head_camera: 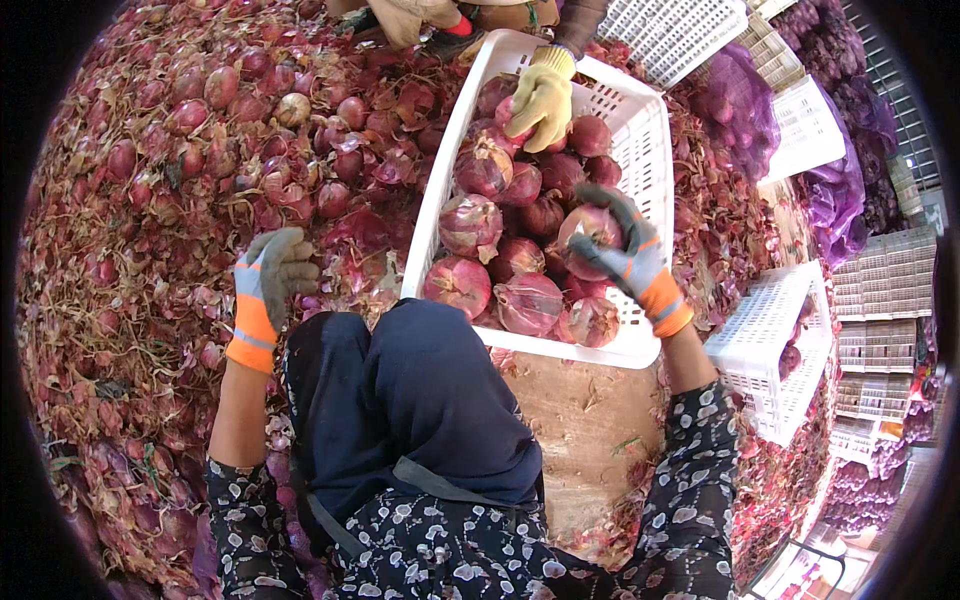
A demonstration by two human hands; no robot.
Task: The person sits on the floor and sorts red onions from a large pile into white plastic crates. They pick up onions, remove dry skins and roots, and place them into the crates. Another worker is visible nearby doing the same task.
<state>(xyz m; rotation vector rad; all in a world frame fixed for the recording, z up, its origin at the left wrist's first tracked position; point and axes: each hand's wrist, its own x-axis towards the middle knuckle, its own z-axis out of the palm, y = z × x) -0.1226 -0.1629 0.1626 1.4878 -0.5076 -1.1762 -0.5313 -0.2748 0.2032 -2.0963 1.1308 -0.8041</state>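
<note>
A white plastic crate (651, 150) filled with red onions (529, 304) stands before my knees. My right hand (626, 236), in a grey and orange work glove, grips one large red onion (587, 232) over the crate's right side. Left of the crate, my gloved left hand (276, 274) hovers by the heap of loose onions and dry skins (187, 225). Its fingers are partly spread and I see nothing in them.
Across the crate, another person's hand in a yellow glove (546, 101) touches the onions at the far end. Another white crate (750, 360) with onions sits tilted at the right. Purple mesh sacks (739, 109) and stacked crates (885, 277) line the right side. Cardboard (585, 427) lies below the crate.
</note>
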